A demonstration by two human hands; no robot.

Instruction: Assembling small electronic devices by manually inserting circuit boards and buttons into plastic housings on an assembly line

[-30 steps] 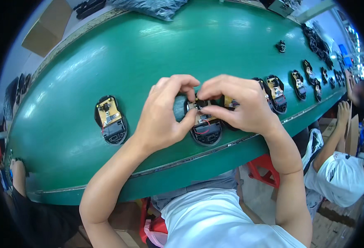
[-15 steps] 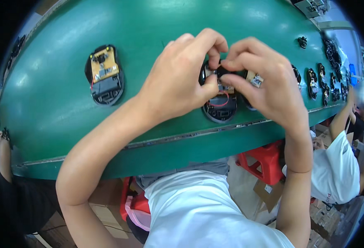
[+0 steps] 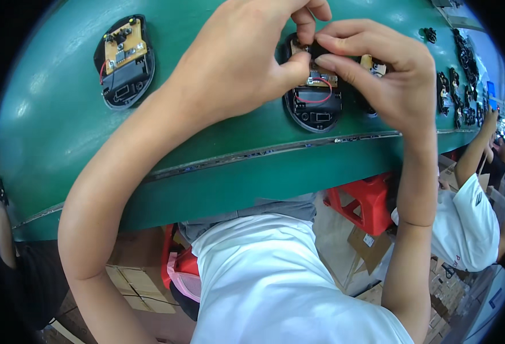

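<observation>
Open mouse-shaped housing (image 3: 314, 113) lies flat on the green tabletop (image 3: 63, 114), near the front edge, right of centre. Black shell; tan circuit board (image 3: 326, 79) in its upper half, dark bay below, red wire (image 3: 314, 102) looping across the bay's top. Housing's upper end partly covered by both hands.

Left hand (image 3: 246, 57) reaches over from the left, thumb and bent fingers curled at the upper end of the housing. Right hand (image 3: 393, 66) comes in from the right, thumb and forefinger close together over the same spot. Fingers of both hands bent, tips nearly meeting; cannot tell whether either grasps a small part or only touches the board.

Just right of the worked piece, a second housing (image 3: 374, 67), mostly behind the right hand. Well apart to the left, a third housing (image 3: 127, 63), tilted a little, board and bay facing up. Far right: further dark units (image 3: 444, 94) and a dark heap (image 3: 464, 57).

Below tabletop level, right: red stool (image 3: 367, 200); co-worker in white shirt (image 3: 464, 223).
</observation>
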